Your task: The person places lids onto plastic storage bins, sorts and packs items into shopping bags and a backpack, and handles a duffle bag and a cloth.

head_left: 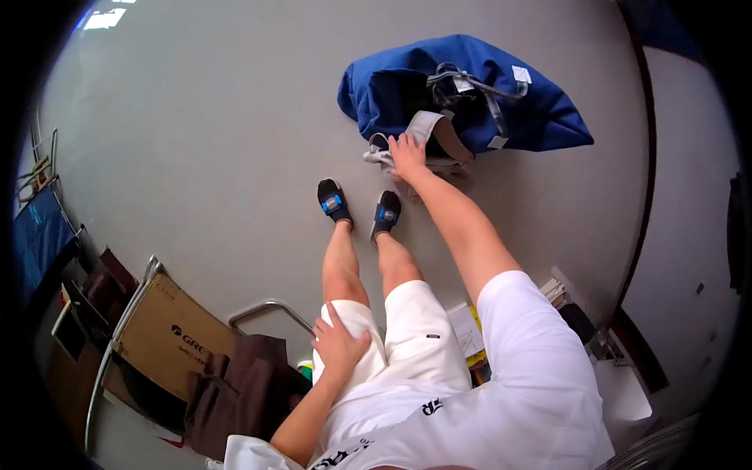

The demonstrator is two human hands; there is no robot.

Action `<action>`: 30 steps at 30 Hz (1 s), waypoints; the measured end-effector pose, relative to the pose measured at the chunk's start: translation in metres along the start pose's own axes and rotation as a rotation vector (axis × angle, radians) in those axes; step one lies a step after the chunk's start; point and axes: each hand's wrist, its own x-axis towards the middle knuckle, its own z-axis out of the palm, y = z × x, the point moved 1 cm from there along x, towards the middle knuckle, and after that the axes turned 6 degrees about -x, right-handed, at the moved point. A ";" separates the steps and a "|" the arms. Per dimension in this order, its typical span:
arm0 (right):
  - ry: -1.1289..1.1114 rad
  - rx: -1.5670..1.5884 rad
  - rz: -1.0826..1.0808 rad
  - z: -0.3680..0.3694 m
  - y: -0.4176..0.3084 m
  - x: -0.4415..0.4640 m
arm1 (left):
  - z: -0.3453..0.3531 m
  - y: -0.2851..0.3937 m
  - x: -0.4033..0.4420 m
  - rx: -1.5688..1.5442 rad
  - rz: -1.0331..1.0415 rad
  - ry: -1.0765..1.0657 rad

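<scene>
A large blue bag (517,117) lies on its side on the grey floor, with grey straps and white tags on it. At its near edge is a light grey and beige cloth item (427,125), partly inside or against the bag's dark opening. My right hand (407,157) reaches down to this cloth, its fingers on the pale fabric; whether they grip it is hard to tell. My left hand (341,345) rests on the left leg of my white shorts (423,321), fingers spread, holding nothing.
At the left stand a cardboard box (172,321), a metal frame (98,399) and dark brown cloth (243,392). Books or papers (554,291) and a white bin-like object (623,392) are at the lower right. A wall runs along the right.
</scene>
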 end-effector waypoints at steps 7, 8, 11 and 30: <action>-0.110 0.032 0.004 0.080 0.025 -0.039 | 0.008 -0.010 0.005 0.074 -0.011 -0.094; -0.119 0.049 0.018 0.083 0.030 -0.055 | 0.007 -0.010 0.004 0.097 -0.006 -0.101; -0.005 0.305 0.121 0.085 0.059 -0.104 | 0.005 -0.004 0.006 0.109 -0.007 -0.153; 0.960 1.902 1.724 -0.047 -0.016 -0.688 | -0.010 0.032 0.072 0.779 0.715 -0.181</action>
